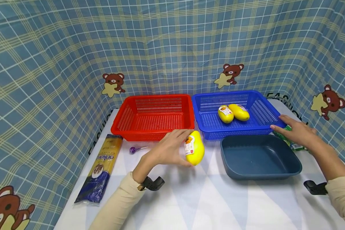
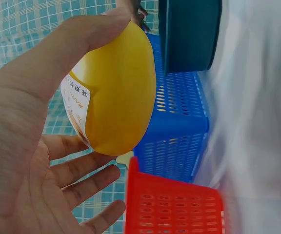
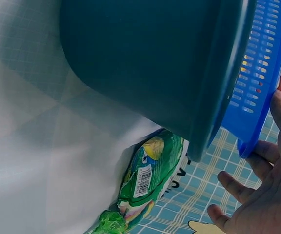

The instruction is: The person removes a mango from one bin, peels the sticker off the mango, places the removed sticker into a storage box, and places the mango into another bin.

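Observation:
My left hand (image 1: 169, 148) grips a yellow mango-shaped pack (image 1: 198, 150) between thumb and fingers, in front of the gap between the baskets. A white printed label (image 2: 76, 105) covers one side of the pack. With thumb and forefinger, my right hand (image 3: 265, 187) pinches the rim of the blue basket (image 1: 238, 131) at its near right corner. Inside that basket, two similar yellow packs (image 1: 226, 117) lie side by side, each with a white label. In the left wrist view the gripped pack (image 2: 123, 92) stands close to the camera, ahead of the blue basket (image 2: 172, 129).
A red basket (image 1: 152, 131) stands left of the blue one, with nothing in it. The dark teal tub (image 1: 260, 176) sits before the blue basket. Beside it lies a green packet (image 3: 152, 165). Toward the left are a purple lollipop (image 1: 133, 150) and a gold-and-blue bag (image 1: 100, 172).

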A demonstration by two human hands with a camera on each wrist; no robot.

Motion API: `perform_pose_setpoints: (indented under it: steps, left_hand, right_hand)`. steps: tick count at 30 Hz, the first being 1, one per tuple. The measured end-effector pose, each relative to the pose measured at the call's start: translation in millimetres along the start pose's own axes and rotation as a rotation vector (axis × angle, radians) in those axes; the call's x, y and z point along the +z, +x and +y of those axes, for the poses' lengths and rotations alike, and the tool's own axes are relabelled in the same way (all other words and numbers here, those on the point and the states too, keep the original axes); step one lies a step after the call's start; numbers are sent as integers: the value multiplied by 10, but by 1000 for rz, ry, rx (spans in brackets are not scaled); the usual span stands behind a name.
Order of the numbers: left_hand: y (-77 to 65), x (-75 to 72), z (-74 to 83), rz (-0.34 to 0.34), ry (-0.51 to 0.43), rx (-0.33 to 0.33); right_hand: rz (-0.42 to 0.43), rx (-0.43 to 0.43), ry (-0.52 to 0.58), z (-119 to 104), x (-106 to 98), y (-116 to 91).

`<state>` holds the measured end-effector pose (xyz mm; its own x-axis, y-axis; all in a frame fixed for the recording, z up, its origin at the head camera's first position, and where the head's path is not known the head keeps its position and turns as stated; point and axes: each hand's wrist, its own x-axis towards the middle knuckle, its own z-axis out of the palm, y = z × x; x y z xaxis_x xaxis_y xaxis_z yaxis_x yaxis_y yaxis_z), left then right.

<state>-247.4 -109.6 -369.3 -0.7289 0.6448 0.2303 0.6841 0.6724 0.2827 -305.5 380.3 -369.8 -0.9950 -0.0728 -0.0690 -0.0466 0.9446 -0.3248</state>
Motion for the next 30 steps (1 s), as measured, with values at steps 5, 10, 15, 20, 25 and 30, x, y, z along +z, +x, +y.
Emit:
perform_pose_setpoints:
  steps: [5, 10, 15, 20, 25, 30]
  left_hand:
    - [-63, 84, -26, -2, -2, -1]
    - [-101, 166, -52, -11, -25, -17]
    - [-139, 286, -96, -40, -31, -50]
    - [-159, 403, -152, -50, -38, -67]
    - [-165, 485, -203, -51, -48, -70]
    - [-166, 537, -234, -57, -69, -80]
  right_hand:
    - [10, 1, -1, -5, -1, -3]
    - [9, 0, 6, -5, 8, -17]
    - [7, 3, 9, -7, 16, -18]
    - [11, 2, 4, -5, 22, -12]
    - [8, 0, -4, -2, 33, -7]
    - [16, -7, -1, 2, 35, -6]
